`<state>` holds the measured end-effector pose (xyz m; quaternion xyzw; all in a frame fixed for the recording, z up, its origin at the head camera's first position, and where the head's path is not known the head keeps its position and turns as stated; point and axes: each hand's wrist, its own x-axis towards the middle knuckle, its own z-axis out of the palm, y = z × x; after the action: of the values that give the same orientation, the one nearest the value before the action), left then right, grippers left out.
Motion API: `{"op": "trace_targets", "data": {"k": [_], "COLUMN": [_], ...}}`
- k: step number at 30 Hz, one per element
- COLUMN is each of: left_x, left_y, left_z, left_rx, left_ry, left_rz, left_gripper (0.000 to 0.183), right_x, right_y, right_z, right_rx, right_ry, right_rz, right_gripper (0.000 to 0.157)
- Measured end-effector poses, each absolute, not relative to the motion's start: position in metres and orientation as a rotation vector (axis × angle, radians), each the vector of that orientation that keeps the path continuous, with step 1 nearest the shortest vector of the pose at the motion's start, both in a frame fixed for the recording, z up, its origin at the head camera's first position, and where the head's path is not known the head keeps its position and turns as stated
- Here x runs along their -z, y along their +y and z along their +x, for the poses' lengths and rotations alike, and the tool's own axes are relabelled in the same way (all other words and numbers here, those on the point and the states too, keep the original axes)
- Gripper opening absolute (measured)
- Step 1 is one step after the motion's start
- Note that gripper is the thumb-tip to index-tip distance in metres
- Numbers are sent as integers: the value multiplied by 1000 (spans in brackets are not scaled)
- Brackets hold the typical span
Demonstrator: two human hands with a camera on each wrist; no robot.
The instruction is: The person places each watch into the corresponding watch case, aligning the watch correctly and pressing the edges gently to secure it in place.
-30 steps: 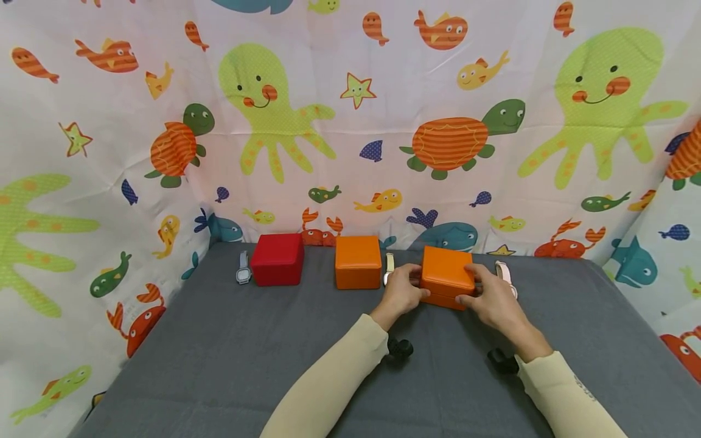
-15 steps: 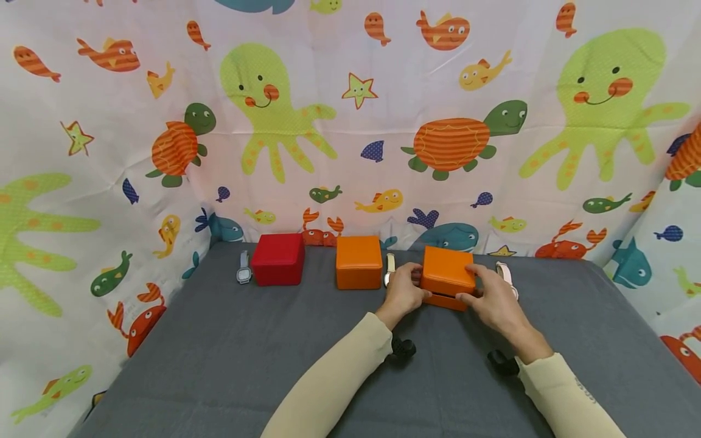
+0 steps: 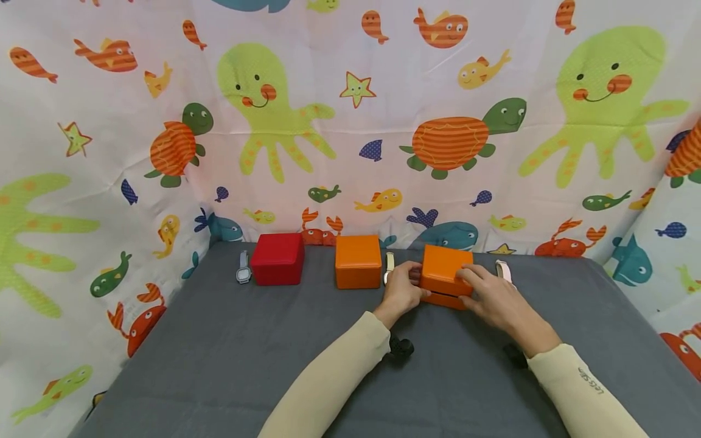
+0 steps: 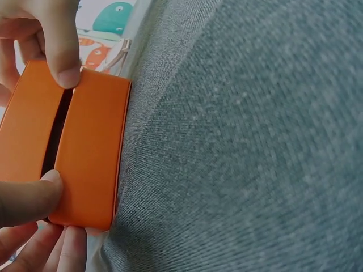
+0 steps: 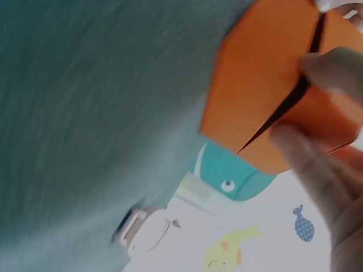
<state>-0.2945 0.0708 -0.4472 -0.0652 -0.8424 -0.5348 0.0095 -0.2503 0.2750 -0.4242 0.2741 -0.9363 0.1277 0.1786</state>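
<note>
An orange box (image 3: 446,267) with a hinged-looking lid stands at the back right of the table, its lid slightly raised. A dark gap runs between lid and base in both wrist views. My left hand (image 3: 402,291) holds the box's left side, the thumb (image 4: 34,198) at the front by the gap and the fingers curled underneath in the left wrist view. At the right front corner, my right hand (image 3: 495,301) has its thumb (image 5: 334,71) at the gap and its other fingers against the lid's side. The inside of the box is hidden.
A second orange box (image 3: 358,263) and a red box (image 3: 277,260) stand shut to the left. A grey watch (image 3: 243,269) lies beside the red one. A cream-strapped watch (image 3: 389,263) and a pale pink watch (image 3: 504,271) flank the handled box. A patterned curtain (image 3: 328,146) hangs behind.
A gap has opened between the lid and base of the orange box. My right hand has turned, its fingers shifting on the lid, and its forearm has swung right. The left hand stays put.
</note>
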Motion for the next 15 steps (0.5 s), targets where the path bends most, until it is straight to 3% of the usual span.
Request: {"op": "trace_targets", "data": {"k": [15], "left_x": [449], "left_y": [69], "left_z": [-296], "left_rx": [1737], "left_ry": [-2657], "left_rz": [-252], "left_gripper": [65], "right_x": [424], "right_y": [285], "right_z": [-261], "right_rx": [-316], "right_ry": [-2534], "right_rz": [940], "right_gripper": [39]}}
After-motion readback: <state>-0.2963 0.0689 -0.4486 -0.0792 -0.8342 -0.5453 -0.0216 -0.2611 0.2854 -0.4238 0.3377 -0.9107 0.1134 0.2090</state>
